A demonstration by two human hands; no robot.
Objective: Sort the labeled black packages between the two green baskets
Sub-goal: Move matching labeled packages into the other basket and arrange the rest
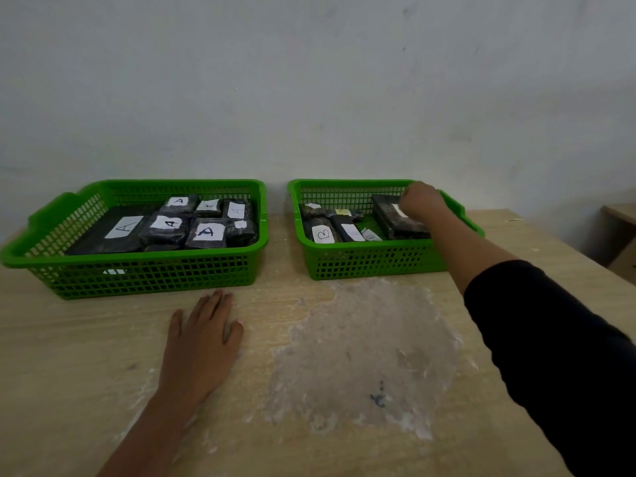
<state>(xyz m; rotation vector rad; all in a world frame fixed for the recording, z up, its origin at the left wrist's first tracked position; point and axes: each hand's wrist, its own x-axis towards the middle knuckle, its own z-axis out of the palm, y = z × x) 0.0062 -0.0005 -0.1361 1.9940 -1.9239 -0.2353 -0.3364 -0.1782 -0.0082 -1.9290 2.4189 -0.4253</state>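
Observation:
Two green baskets stand side by side at the back of the table. The left basket [144,273] holds several black packages with white labels marked A [205,231]. The right basket [364,259] holds black packages, some marked B [322,233]. My right hand [421,201] reaches into the right basket and is closed on the far end of a large black package [395,220] lying along the basket's right side; its label is mostly hidden by the hand. My left hand [201,335] lies flat on the table in front of the left basket, fingers spread, holding nothing.
The wooden table [86,356] has a large pale, scuffed patch [364,352] in front of the right basket. A wall stands directly behind the baskets. Another piece of wooden furniture [619,232] shows at the far right edge.

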